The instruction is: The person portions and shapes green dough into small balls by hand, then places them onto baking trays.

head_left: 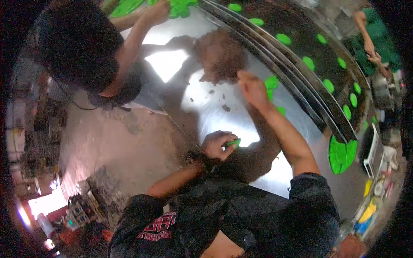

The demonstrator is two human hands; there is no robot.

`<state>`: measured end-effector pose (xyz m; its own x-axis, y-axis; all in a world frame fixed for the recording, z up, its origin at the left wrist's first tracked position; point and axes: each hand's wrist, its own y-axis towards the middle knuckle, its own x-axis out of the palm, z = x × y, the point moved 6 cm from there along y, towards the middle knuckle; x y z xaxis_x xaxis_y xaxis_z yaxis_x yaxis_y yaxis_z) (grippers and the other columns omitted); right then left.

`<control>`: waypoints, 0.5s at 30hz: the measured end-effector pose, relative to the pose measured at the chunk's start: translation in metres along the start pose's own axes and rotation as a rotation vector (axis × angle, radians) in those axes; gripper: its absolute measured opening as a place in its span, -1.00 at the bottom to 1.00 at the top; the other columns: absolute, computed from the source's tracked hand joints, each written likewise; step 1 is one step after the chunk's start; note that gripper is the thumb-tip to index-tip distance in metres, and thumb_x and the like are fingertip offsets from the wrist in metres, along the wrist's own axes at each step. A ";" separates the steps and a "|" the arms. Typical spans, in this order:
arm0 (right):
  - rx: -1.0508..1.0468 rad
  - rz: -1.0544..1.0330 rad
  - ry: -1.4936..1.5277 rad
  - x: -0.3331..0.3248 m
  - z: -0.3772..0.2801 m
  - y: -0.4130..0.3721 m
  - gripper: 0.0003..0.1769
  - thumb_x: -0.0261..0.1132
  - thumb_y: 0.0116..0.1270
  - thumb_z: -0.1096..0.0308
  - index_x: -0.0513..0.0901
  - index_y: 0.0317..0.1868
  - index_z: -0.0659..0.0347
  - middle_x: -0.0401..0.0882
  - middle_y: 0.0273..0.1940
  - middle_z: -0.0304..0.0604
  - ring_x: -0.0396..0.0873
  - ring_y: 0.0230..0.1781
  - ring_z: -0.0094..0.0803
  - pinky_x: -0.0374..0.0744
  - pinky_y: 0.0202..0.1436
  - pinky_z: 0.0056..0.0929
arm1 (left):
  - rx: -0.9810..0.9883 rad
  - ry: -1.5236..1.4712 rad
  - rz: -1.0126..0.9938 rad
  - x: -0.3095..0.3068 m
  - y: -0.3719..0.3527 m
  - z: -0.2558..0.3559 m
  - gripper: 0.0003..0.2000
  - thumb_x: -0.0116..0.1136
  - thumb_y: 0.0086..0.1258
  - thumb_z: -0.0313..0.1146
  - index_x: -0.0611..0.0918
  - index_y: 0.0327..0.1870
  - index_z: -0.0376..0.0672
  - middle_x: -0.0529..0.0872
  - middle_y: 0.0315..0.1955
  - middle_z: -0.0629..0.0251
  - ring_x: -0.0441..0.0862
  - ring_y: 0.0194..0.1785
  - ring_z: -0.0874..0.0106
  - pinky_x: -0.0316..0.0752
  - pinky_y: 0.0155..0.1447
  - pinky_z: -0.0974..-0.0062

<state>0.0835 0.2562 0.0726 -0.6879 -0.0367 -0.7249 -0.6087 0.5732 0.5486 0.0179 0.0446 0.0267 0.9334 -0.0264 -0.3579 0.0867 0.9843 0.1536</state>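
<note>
The pers. works at a shiny metal table (217,122), both forearms coming out of short black sleeves (144,206). The L arm (176,180) comes in from the side, w/ a dark band (208,165) at the wrist, and the L hand (218,147) is close in front of the body, back of the hand upward. Its fingers are bent and pinch a small green piece (233,143) against the thumb. This piece sits at the fingertip end of the grip, not deep in the palm, & part of it sticks out toward the R side. Whether it also touches the table, I can't tell.

The R arm (288,133) reaches farther fwd, and the R hand (254,89) has its fingers curled, just beside a brown, crumbly-looking mass (221,56). I can't tell if these fingers press together or hold smth.; from here they are too blurred. A few dark crumbs (226,108) lie on the metal btwn the two hands. Nr. the R wrist, on its outer side, are green pcs. (271,81) on the table.

Beyond a long metal rail (282,60), flat green discs (308,63) lie on a dark surface (301,43), apart from both hands. Opposite, a co-worker's hand (158,12) is by a green pile (183,7); another pers. in green clothes (378,38) is farther off, to the right.
</note>
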 end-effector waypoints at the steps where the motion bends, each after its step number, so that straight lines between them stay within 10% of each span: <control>1: -0.127 0.228 -0.033 0.001 0.003 0.017 -0.86 0.15 0.21 0.39 0.59 -0.38 0.26 0.57 -0.37 -0.05 0.54 -0.30 -0.05 0.52 -0.22 -0.16 | -0.089 -0.206 0.067 0.001 -0.004 -0.005 -0.72 0.15 0.24 -0.12 0.62 -0.22 -0.14 0.59 -0.02 0.30 0.54 0.02 0.25 0.42 0.09 0.25; 7: -0.023 -0.235 -0.315 0.071 0.028 0.025 -0.89 0.15 0.15 0.42 0.62 -0.42 0.20 0.58 -0.35 -0.06 0.56 -0.26 -0.18 0.56 -0.20 -0.23 | -0.522 -1.390 0.299 -0.041 0.013 0.037 -0.62 -0.01 0.38 -0.07 0.49 -0.02 -0.22 0.58 -0.05 0.07 0.59 -0.03 0.24 0.50 0.07 0.26; 11: 0.004 -0.520 -0.433 0.070 0.016 0.043 -0.79 0.13 0.11 0.36 0.71 -0.41 0.19 0.66 -0.38 -0.06 0.65 -0.30 -0.13 0.60 -0.23 -0.18 | -0.328 -0.558 0.206 -0.087 0.052 0.031 -0.63 -0.15 0.47 -0.14 0.45 0.05 -0.29 0.55 0.01 0.00 0.57 0.02 0.23 0.49 0.10 0.25; 14: -0.140 -0.808 -0.610 0.054 -0.003 0.053 -0.79 0.15 0.10 0.33 0.71 -0.40 0.18 0.68 -0.39 -0.12 0.66 -0.26 -0.19 0.60 -0.24 -0.27 | -0.362 -0.893 0.255 -0.091 0.058 -0.015 -0.62 -0.19 0.49 -0.20 0.42 0.11 -0.35 0.54 0.03 0.00 0.56 0.06 0.23 0.49 0.11 0.28; 15: 0.118 -0.714 -0.248 0.053 0.018 0.042 -0.80 0.16 0.09 0.36 0.71 -0.38 0.19 0.68 -0.38 -0.12 0.66 -0.27 -0.22 0.59 -0.20 -0.31 | -0.490 -1.199 0.352 -0.093 0.056 -0.024 -0.61 -0.20 0.50 -0.22 0.40 0.14 -0.38 0.55 0.03 0.00 0.56 0.07 0.23 0.49 0.11 0.30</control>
<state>0.0283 0.2928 0.0500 -0.0261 -0.2539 -0.9669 -0.8163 0.5637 -0.1259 -0.0724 0.1062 0.0466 0.6289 0.3525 0.6930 -0.1171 0.9241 -0.3638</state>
